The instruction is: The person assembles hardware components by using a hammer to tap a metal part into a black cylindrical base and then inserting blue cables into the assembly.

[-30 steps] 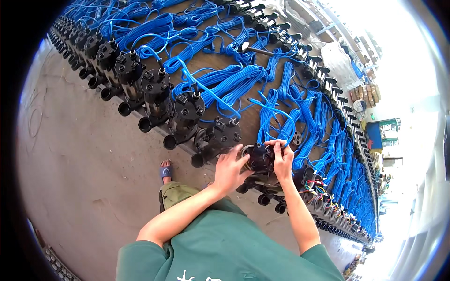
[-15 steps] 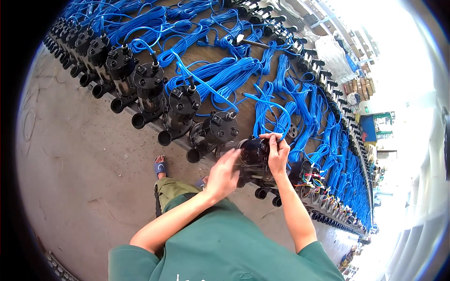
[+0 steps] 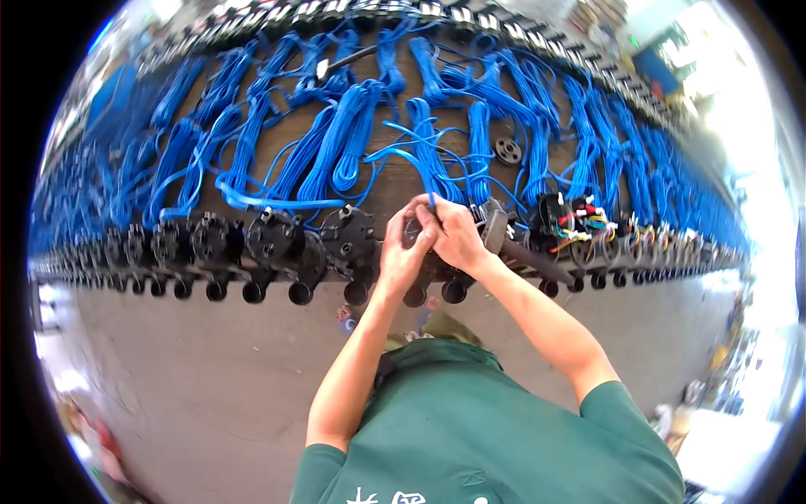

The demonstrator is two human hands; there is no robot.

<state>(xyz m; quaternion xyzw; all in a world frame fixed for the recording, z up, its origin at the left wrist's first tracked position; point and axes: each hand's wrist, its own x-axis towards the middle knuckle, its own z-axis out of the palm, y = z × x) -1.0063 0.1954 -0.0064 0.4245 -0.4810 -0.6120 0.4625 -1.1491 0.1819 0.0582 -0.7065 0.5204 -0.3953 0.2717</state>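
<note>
My two hands meet over the top of a black pump [image 3: 413, 294], which they mostly cover. The fingers of my right hand [image 3: 457, 237] close round the end of a blue cable [image 3: 401, 153] at the pump's top. My left hand [image 3: 403, 254] presses in beside it, its thumb and fingertips together; what they pinch is hidden. On my left stands a black pump with a round cap [image 3: 348, 233], one of a row. Close to my right hand lies a dark bar-like tool with a grey block head [image 3: 494, 225].
Bundles of blue cable [image 3: 357, 126] cover the bench beyond the pumps. Right of my hands, an uncapped pump shows coloured wires [image 3: 579, 220]. A black disc with holes [image 3: 508, 149] lies between bundles. Farther back is a tool with a dark handle [image 3: 351, 60]. Another row of pumps lines the far edge.
My view has swung round to face the bench squarely. My left hand, blurred beside the pump before, has come up against my right hand at the blue cable's end.
</note>
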